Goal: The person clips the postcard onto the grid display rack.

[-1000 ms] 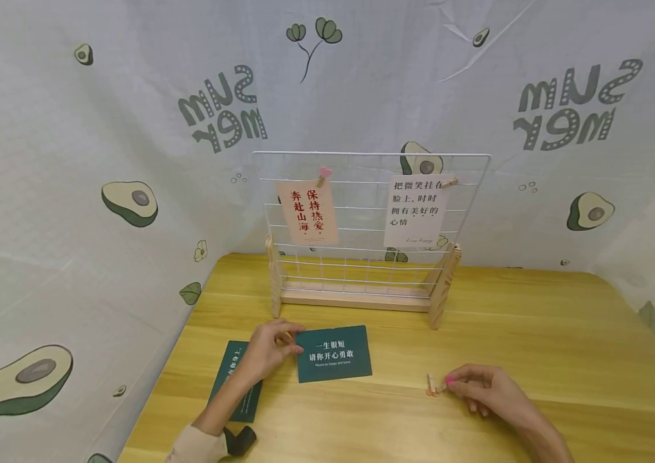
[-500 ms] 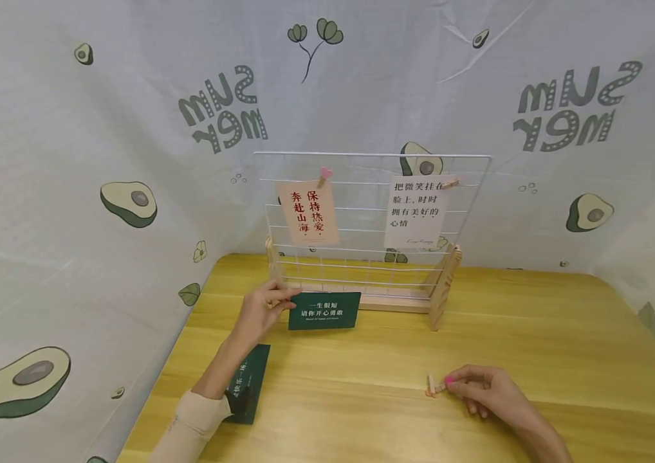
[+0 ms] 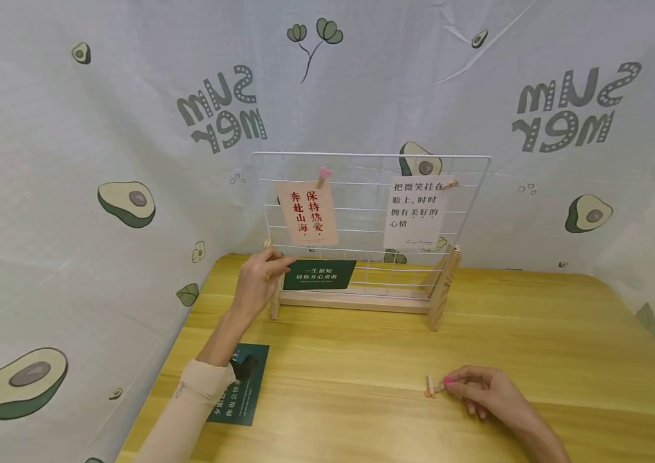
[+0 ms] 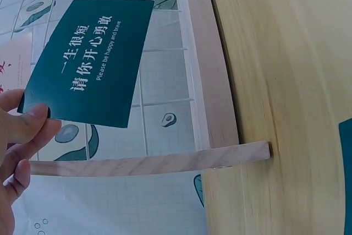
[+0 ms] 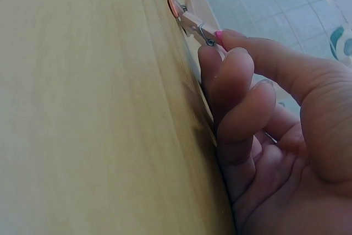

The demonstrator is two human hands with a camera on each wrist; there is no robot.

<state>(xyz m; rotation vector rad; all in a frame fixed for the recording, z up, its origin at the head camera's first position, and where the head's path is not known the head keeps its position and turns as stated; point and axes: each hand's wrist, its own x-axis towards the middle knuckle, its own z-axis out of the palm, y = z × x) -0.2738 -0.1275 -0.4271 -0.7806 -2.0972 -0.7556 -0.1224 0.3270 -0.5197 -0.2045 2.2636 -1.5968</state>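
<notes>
My left hand (image 3: 255, 280) pinches a dark green card (image 3: 324, 275) with white lettering by its left edge. In the head view the card is held up in front of the grid rack's lower wires; in the left wrist view the thumb and finger (image 4: 37, 110) grip one corner. At the right, my right hand (image 3: 492, 393) rests low at the table and pinches a small wooden clothespin (image 5: 193, 21) with a pink end. Beside it is another small wooden clothespin (image 3: 430, 386) with an orange end, close to or touching the held one.
A white wire grid rack (image 3: 362, 154) with a wooden base (image 3: 356, 299) stands at the back. Clipped on it are a pink card (image 3: 310, 215) and a white card (image 3: 414, 218). A second green card (image 3: 255, 399) lies on the table (image 3: 362, 399), partly under the left forearm.
My left hand has lifted the green card from the table and carried it forward and up to the rack. The right hand has stayed in place.
</notes>
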